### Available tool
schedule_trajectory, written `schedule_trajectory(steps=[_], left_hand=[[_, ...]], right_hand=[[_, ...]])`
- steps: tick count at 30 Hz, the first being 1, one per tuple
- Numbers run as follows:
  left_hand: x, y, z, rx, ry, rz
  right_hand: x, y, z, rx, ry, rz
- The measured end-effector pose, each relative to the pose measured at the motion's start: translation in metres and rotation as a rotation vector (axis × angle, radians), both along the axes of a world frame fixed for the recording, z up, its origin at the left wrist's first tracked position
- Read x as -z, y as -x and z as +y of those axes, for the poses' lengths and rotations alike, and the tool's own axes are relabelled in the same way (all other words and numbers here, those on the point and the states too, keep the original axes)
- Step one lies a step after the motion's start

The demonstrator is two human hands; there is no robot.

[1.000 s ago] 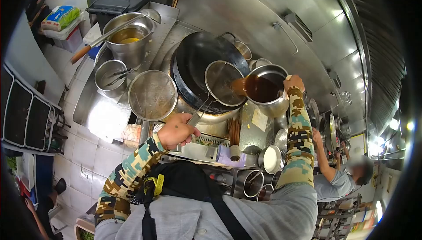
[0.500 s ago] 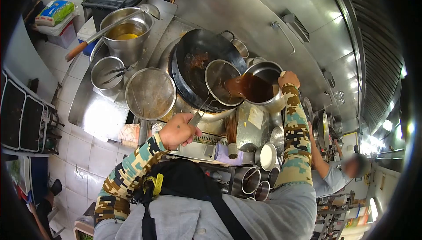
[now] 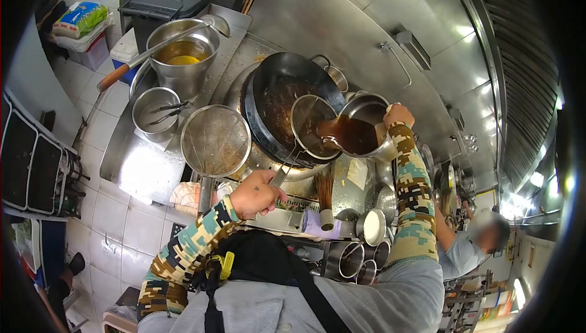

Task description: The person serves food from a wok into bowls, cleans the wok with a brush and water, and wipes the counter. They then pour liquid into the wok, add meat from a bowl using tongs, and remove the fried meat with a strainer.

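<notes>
My left hand [image 3: 254, 195] is wrapped round the handle of a small round strainer [image 3: 313, 126], which lies over the near right side of a black wok [image 3: 274, 70]. My right hand [image 3: 398, 115] grips the far side of a steel pot [image 3: 387, 150], tilted toward the strainer. Brown liquid [image 3: 354, 136] runs from the pot's lip into the mesh. Dark liquid lies in the bottom of the wok. A bamboo brush [image 3: 325, 199] is between my hands, on the near side of the wok.
A larger strainer [image 3: 216, 141], a pot with tongs [image 3: 146, 124] and a tall pot of yellow oil [image 3: 209, 49] with a ladle across it are left of the wok. A white-filled pan [image 3: 371, 227] is at the near right. Another person [image 3: 467, 247] is at the right.
The view has shifted slightly, so most things appear lower and to the right. Dark liquid now covers more of the wok's bottom. Both hands keep their grips, and the pot is still pouring.
</notes>
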State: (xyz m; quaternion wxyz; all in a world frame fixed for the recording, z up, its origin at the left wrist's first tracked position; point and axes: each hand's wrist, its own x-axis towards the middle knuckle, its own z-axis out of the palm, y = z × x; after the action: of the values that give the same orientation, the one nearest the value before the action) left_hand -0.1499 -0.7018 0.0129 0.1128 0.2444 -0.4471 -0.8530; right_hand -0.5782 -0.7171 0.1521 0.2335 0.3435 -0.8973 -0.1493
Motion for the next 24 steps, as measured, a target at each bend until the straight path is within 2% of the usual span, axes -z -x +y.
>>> schedule_trajectory(steps=[11, 24], left_hand=[[-0.006, -0.004, 0.0, -0.013, 0.008, -0.018], [0.001, -0.008, 0.0, -0.014, 0.065, -0.036]], right_hand=[[0.002, -0.019, -0.017, -0.066, -0.1, 0.039], [0.02, -0.028, -0.028, -0.26, -0.151, 0.08]])
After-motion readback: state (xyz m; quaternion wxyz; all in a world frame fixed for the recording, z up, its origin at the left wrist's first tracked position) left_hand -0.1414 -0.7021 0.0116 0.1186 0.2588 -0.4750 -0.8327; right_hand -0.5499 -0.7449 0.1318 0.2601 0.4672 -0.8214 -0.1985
